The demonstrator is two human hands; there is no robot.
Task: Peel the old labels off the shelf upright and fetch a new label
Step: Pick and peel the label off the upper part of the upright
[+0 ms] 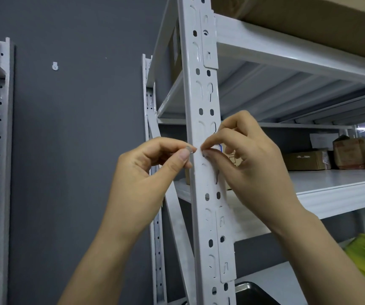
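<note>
Centrally, a white perforated shelf upright (pixel 205 119) is seen running from top to bottom, and both hands are held against it at mid-height. A small greyish scrap (pixel 188 148) is pinched between the thumb and forefinger of the left hand (pixel 146 179) right at the upright's left edge, with the other fingers curled towards the palm. On the upright's front face, an old label (pixel 218 148), white with a blue border, is pinched at its edge by the thumb and forefinger of the right hand (pixel 249 164). Most of it is hidden by those fingers, and the remaining fingers are loosely bent. To the right of the upright, cardboard boxes (pixel 307 160) are set on a shelf board (pixel 331 183), and a grey wall (pixel 78 128) is seen to its left.
</note>
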